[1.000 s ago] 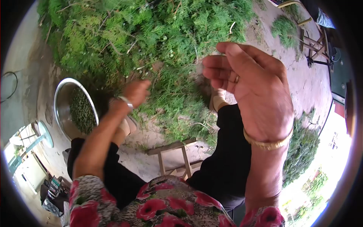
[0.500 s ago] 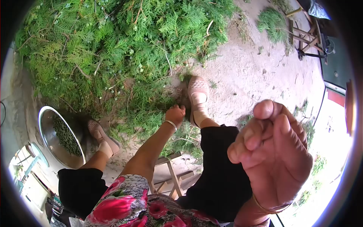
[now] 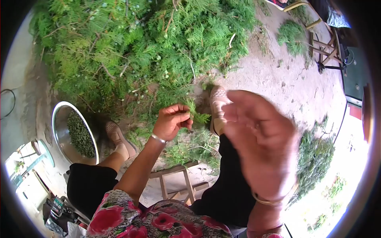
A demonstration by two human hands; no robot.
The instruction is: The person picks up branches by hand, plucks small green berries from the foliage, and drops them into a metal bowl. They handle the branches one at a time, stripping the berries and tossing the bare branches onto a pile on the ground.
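Note:
Between the thumb and fingers of my left hand (image 3: 171,122), with a silver bangle on its wrist, is a small green cypress-like sprig (image 3: 198,114). It hangs over the ground between my feet. My right hand (image 3: 264,148) is raised close to the camera on the right. Motion smears its fingers, so what they hold, if anything, does not show. Beyond both hands lies a big heap of leafy evergreen branches (image 3: 147,51) with small pale green cones among them. A metal basin (image 3: 58,131), partly filled with small green cones (image 3: 80,135), stands tilted at the left.
My left shoe (image 3: 116,135) rests beside the basin, my right shoe (image 3: 217,101) near the heap's edge. A wooden stool frame (image 3: 186,178) shows between my legs. More cut branches (image 3: 315,160) lie at the right. Another wooden stool (image 3: 327,51) stands at the upper right.
My left hand has lifted off the ground, now with a sprig in its fingers. My right hand has moved left and slightly down. The view has shifted a little.

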